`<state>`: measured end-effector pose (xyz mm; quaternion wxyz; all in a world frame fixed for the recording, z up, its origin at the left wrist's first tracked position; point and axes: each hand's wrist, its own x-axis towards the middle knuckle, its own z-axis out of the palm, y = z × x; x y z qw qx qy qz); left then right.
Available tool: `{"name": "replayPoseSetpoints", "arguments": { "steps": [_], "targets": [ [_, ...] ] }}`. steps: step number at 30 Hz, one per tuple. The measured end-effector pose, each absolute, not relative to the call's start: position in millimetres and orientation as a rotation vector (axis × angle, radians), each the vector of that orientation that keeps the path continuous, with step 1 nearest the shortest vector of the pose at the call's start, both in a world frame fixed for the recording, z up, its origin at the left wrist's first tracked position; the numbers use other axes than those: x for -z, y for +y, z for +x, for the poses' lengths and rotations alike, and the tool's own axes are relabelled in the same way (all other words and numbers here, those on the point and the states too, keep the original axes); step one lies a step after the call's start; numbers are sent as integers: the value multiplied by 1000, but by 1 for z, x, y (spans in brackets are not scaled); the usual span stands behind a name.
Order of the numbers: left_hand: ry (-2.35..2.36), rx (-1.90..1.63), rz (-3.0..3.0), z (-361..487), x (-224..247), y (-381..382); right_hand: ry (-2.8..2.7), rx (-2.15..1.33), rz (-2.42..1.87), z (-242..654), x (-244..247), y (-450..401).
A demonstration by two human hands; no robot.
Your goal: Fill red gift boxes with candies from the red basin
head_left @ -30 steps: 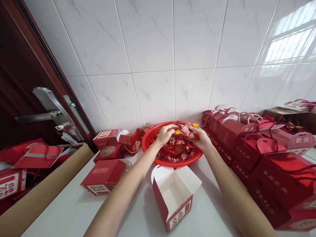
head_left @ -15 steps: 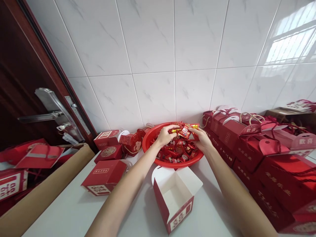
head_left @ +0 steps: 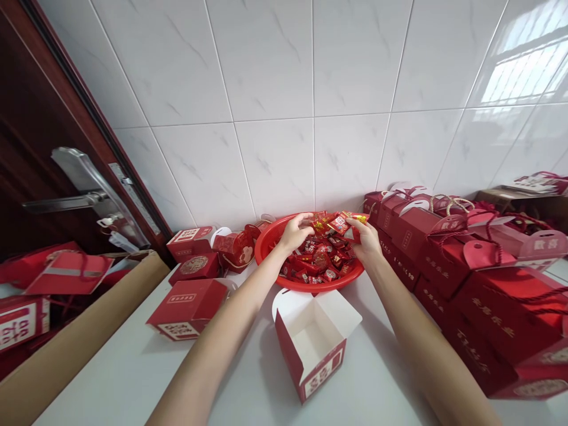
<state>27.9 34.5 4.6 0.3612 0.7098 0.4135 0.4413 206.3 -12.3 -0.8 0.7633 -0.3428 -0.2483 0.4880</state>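
A red basin (head_left: 262, 253) full of small red-wrapped candies (head_left: 322, 258) stands against the wall. Over its left part is my left hand (head_left: 296, 232), its fingers curled beside a shiny red wrapper; whether it grips that wrapper is unclear. My right hand (head_left: 365, 238), above the basin's right side, holds red and gold candy packets (head_left: 339, 223) between thumb and fingers. In front of the basin sits an open box (head_left: 313, 340), red outside and white inside, its flaps spread and its inside bare.
Closed red boxes (head_left: 189, 307) stand left of the basin. Many stacked red gift boxes (head_left: 483, 319) with rope handles fill the right side. A cardboard carton (head_left: 89, 331) with red boxes is at the far left, near a door handle (head_left: 89, 198).
My hands have moved slightly apart; the left has drawn back from the packets in my right hand. The view has shifted a little, so the scene sits slightly higher.
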Motion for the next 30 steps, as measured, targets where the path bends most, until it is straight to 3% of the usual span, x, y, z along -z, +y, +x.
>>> {"name": "replayPoseSetpoints", "arguments": {
  "steps": [6, 9, 19, 30],
  "targets": [
    [1224, -409, 2460, 29, 4, 31, -563, -948, -741, 207, 5, -10],
    [1290, -222, 2572, 33, 5, 30, -597, -957, -733, 207, 6, -9],
    [1520, -5, 2538, 47, -4, 22, -677, -963, -720, 208, 8, -13],
    [1324, -187, 2255, 28, 0, 39, -715, -959, -738, 209, 11, -11]
  ]
}}
